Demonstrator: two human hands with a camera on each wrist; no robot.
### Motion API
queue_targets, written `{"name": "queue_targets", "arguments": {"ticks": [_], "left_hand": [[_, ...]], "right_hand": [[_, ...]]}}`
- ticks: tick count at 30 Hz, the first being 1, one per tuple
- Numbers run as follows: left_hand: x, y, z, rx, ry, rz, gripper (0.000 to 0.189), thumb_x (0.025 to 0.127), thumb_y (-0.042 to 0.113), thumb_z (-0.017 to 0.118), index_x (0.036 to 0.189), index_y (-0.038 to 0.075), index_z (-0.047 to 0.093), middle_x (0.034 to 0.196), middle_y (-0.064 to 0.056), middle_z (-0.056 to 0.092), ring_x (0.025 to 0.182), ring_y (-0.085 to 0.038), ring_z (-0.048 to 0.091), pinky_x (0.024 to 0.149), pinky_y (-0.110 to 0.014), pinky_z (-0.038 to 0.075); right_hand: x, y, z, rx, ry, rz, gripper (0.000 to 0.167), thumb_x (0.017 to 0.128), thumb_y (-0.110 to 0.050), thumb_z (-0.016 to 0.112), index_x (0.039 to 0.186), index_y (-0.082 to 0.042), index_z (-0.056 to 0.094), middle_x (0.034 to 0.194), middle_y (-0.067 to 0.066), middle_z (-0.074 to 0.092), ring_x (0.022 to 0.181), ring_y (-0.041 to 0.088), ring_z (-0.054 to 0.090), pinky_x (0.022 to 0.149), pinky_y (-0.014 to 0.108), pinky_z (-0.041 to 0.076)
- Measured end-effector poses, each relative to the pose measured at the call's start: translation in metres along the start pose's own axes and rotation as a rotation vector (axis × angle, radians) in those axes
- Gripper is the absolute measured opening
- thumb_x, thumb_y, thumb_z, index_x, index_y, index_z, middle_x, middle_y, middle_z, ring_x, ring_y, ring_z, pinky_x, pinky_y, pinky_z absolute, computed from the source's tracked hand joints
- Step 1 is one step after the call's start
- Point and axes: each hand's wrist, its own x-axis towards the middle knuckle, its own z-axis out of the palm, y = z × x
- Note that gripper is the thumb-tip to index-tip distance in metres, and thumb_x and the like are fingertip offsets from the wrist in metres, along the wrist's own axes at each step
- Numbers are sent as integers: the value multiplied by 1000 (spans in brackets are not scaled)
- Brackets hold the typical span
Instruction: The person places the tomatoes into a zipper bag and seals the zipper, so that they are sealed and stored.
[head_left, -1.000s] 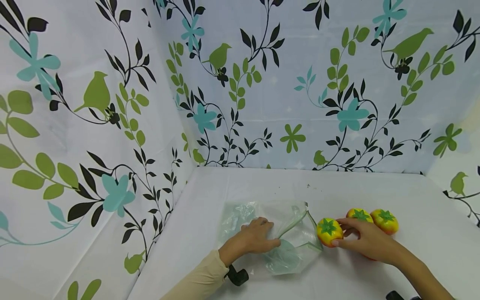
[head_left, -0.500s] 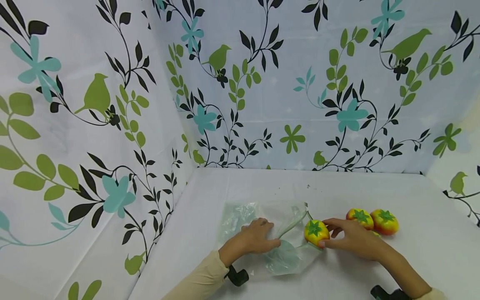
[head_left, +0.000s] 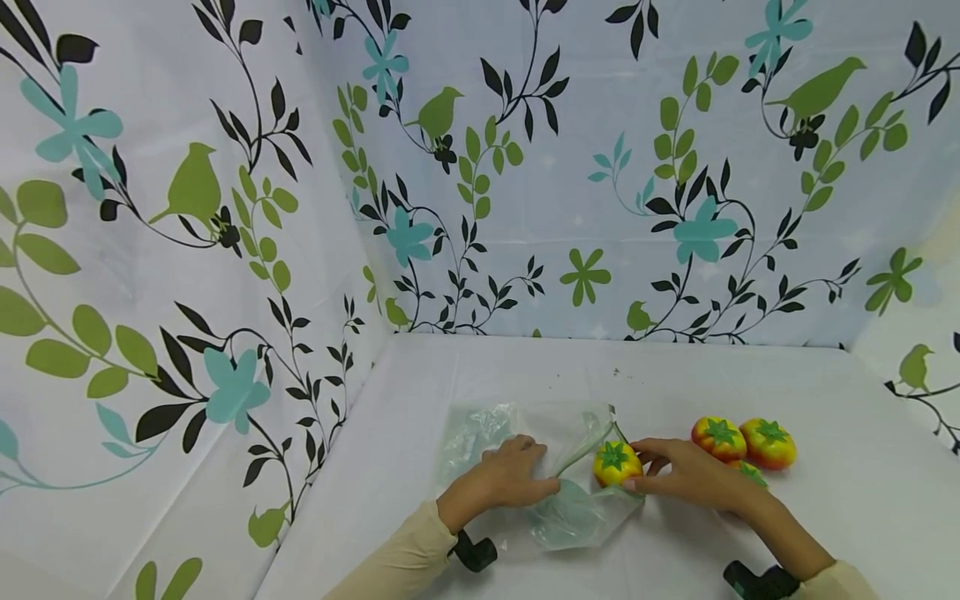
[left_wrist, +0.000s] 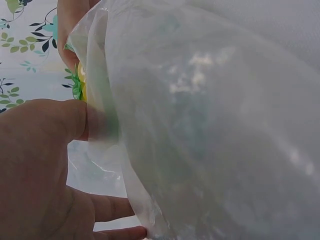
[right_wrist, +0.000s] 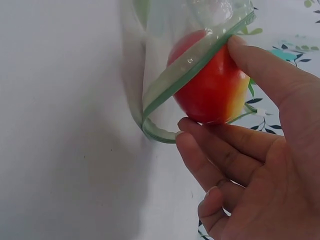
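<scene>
Right hand (head_left: 693, 477): partly closed, its thumb on one side and its fingertips on the other, pinching one round fruit; the right wrist view shows the thumb tip also against the bag's rim.
Held fruit (head_left: 613, 463): yellow shading to red, with a green leafy top; it sits at the mouth of the bag, the part farthest from the palm showing through clear film and the rest outside.
Clear plastic bag (head_left: 572, 504): lying crumpled, its mouth toward the right hand; a green rim (right_wrist: 200, 67) slants across the held fruit in the right wrist view.
Left hand (head_left: 512, 475): laid over the bag, thumb and fingers spread well apart and touching the film at its edge; whether any film is gripped, I cannot tell.
Other fruits: three of the same kind, to the right of the bag; a left one (head_left: 718, 439) and a right one (head_left: 768, 443) side by side at the back, and a nearer one (head_left: 748, 473) partly hidden by the right hand.
Desk (head_left: 405, 400): white, carrying the bag and the fruits.
Wrists: a black device (head_left: 475, 552) on the left, another (head_left: 757, 581) on the right, with beige sleeves (head_left: 405, 550).
Backdrop (head_left: 480, 167): pale cloth printed with green birds, blue flowers and black leaves.
</scene>
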Motion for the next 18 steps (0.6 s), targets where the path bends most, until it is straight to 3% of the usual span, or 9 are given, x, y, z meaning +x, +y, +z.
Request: {"name": "queue_targets", "arguments": {"ticks": [18], "left_hand": [[-2, -1, -2, -9, 7, 0, 73, 97, 57, 55, 155, 14, 52, 159, -9, 48, 146, -27, 46, 108, -62, 40]], "right_hand": [[17, 2, 10, 19, -29, -59, 62, 93, -40, 80, 139, -2, 64, 117, 3, 72, 95, 13, 63, 78, 22, 54]]}}
